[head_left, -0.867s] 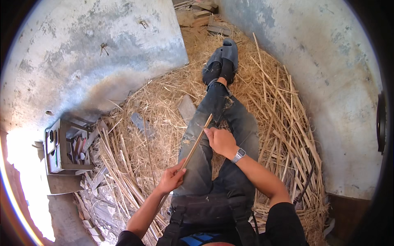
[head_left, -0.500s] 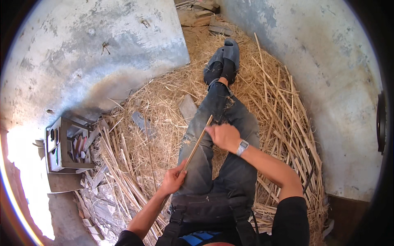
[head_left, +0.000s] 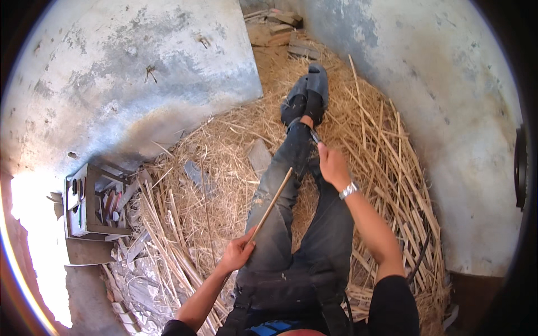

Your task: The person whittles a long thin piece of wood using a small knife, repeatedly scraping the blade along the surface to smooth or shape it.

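Observation:
My left hand [head_left: 237, 253] is closed round the lower part of a thin bamboo strip [head_left: 274, 203]. The strip slants up and to the right across my left thigh, its far end free between my knees. Beyond that end, over my right shin, my right hand [head_left: 334, 167] is closed on a small knife [head_left: 315, 136]. Only a short grey, blade-like piece shows past the fingers; the handle is hidden in my grip. Blade and strip are apart.
Pale shavings [head_left: 224, 148] cover the floor round my outstretched, crossed legs. Long split strips [head_left: 392, 162] lie heaped along the right wall, more [head_left: 162, 224] at the left. A wooden cabinet [head_left: 92, 207] stands far left. A flat grey slab [head_left: 259, 157] lies beside my left leg.
My right hand has moved away from me and to the right, off the strip's far end toward my shins. My left hand stays on the strip, almost unmoved.

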`<action>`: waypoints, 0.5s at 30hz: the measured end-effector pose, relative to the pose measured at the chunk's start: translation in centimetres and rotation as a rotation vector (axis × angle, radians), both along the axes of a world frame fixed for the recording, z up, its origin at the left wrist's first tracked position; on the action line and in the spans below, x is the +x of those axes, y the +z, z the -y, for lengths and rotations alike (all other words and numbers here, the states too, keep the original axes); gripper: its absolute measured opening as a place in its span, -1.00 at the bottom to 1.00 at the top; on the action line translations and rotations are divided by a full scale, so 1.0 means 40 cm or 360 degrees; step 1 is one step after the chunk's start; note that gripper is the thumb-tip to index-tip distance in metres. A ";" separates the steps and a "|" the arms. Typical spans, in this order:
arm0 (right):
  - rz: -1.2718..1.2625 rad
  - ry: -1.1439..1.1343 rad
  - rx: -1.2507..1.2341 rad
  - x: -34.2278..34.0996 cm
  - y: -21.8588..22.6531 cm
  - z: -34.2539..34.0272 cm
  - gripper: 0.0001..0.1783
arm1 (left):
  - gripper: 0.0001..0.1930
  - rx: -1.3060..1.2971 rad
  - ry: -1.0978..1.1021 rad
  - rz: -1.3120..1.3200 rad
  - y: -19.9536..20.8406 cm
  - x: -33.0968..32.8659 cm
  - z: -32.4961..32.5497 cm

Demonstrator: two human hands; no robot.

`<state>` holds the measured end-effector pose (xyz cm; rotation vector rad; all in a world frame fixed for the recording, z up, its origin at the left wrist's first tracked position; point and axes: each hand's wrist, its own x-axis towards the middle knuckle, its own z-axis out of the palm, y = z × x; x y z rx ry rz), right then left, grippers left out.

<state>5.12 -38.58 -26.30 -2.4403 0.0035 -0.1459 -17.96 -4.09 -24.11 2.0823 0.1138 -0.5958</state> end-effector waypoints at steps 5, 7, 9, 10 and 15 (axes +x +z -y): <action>-0.0052 0.0247 0.0497 -0.043 0.012 -0.039 -0.33 | -0.48 0.0060 -0.0056 0.0239 0.032 0.055 0.042; -0.0024 0.0324 0.0490 -0.053 -0.009 -0.050 -0.35 | -0.48 0.0182 -0.0086 0.0457 0.030 0.066 0.057; -0.0125 0.0508 0.0385 -0.071 -0.016 -0.065 -0.37 | -0.49 0.0285 -0.0097 0.0598 0.025 0.065 0.060; -0.0176 0.0600 0.0333 -0.078 -0.018 -0.068 -0.37 | -0.49 0.0317 -0.0099 0.0642 0.016 0.067 0.064; -0.0003 0.0283 0.0253 -0.078 -0.020 -0.082 -0.51 | -0.50 0.0430 -0.0111 0.0773 0.002 0.059 0.076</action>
